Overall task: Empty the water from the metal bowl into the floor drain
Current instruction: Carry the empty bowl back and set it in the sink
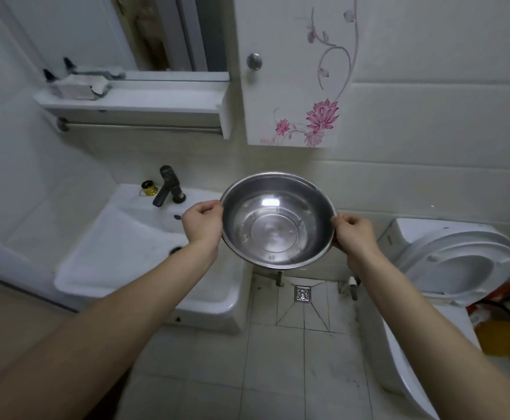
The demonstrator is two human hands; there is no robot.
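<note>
head view — left hand and right hand grip the bowl rim above the drain — pour looks not yet done

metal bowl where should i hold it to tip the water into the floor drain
Take the metal bowl by its thin rim at opposite sides, left hand from the left, right hand from the right, as now. It is wide, round and handleless, so a two-sided grip likely keeps it steady while tipping over the floor drain.
</note>
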